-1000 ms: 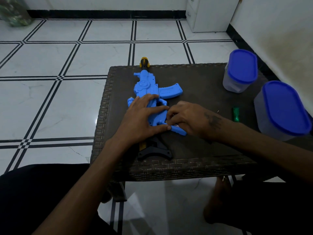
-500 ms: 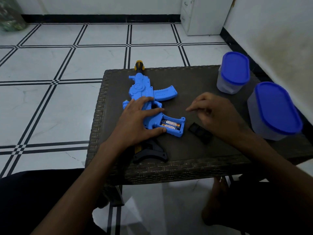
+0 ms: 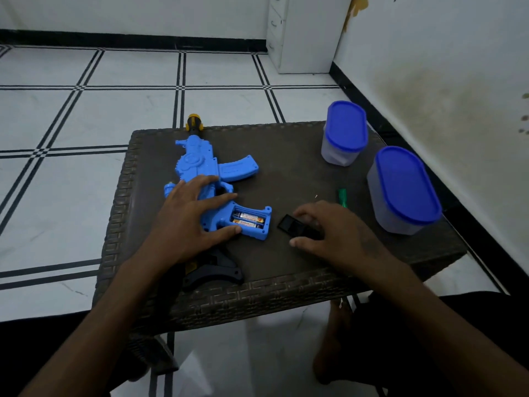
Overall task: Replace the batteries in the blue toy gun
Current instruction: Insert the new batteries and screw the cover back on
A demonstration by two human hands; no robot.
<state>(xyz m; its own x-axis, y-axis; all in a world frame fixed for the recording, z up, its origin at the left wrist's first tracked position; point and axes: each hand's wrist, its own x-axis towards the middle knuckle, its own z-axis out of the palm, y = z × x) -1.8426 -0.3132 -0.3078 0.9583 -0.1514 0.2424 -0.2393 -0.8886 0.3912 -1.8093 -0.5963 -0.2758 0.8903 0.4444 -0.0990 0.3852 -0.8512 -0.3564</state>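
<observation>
The blue toy gun (image 3: 209,167) lies on the dark wicker table (image 3: 286,285), muzzle pointing away, black stock toward me. Its grip compartment is uncovered and two batteries (image 3: 248,219) lie inside. My left hand (image 3: 189,224) rests flat on the gun's body, with the thumb against the grip's near edge. The black battery cover (image 3: 287,223) lies on the table just right of the grip. My right hand (image 3: 332,236) is down over the cover's right end, with fingertips on its far edge and the thumb at its near edge.
A small green screwdriver (image 3: 342,196) lies beyond my right hand. Two tubs with blue lids stand at the table's right side, one further back (image 3: 345,133), one nearer (image 3: 403,190). A white cabinet (image 3: 300,32) stands on the tiled floor by the wall.
One second ago both hands were at the gun's grip. The cover then came off and lay on the table. My right hand has now lowered onto it; the left hand stayed on the gun.
</observation>
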